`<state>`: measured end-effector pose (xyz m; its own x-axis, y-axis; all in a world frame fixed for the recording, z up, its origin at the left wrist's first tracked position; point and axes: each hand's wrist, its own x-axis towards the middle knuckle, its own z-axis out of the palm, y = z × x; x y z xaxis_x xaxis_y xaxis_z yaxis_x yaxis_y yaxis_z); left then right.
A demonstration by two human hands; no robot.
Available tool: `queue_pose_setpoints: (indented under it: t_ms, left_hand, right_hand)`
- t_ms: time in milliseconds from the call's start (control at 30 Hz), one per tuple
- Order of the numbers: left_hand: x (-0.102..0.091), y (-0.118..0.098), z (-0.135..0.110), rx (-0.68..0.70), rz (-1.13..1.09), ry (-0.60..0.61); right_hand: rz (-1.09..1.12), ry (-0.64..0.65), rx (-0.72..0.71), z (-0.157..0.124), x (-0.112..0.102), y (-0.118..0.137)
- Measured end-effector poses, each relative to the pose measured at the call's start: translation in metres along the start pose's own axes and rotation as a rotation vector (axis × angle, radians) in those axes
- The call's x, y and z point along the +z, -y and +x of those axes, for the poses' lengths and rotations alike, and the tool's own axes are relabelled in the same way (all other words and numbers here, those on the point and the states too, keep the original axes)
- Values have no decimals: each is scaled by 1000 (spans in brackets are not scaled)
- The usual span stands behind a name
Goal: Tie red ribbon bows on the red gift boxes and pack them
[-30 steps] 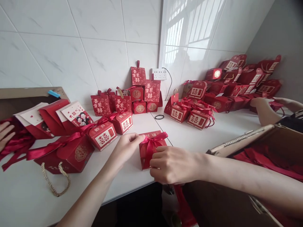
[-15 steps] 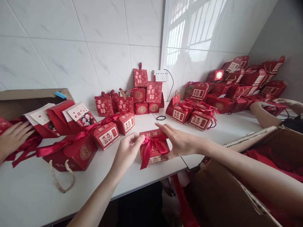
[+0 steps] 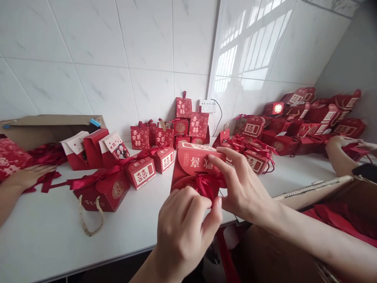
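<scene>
A red gift box [image 3: 193,159] with gold characters is tilted up in front of me, its lettering upside down. A shiny red ribbon bow [image 3: 206,185] crosses its front. My left hand [image 3: 185,224] is closed at the bow, fingers curled and pinching the ribbon; the fingertips are partly hidden. My right hand [image 3: 244,184] grips the box's right side, forefinger on the top and thumb low near the ribbon. Behind my left hand, two ribboned red boxes [image 3: 141,173] stand on the white table [image 3: 123,232].
A larger red box with a rope handle [image 3: 101,192] lies left. Small red bags [image 3: 140,137] line the tiled wall under a power strip [image 3: 207,105]. Red boxes [image 3: 297,125] pile up right. Cardboard cartons [image 3: 321,188] flank the table. Other people's hands [image 3: 37,175] show at both sides.
The gift box has come up off the table and been turned and tilted. My left hand has moved from its left edge to its front. The camera view has shifted.
</scene>
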<state>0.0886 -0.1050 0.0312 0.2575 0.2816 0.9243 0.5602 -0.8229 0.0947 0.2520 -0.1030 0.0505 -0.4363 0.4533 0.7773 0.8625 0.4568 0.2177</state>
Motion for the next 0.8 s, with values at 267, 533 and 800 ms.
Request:
queue_pose_setpoints:
  t_ms: [267,533,800]
  left_hand:
    - [-22,-11,0,-86,1,-26]
    - [-23,64,9,-688,90,37]
    - [75,36,-40,-386,-320,727]
  right_hand:
    - [39,-22,6,-2,-8,7]
    - [1022,431,766,-1,-37,-12]
    - [2079,247,1323,-43,-78,3]
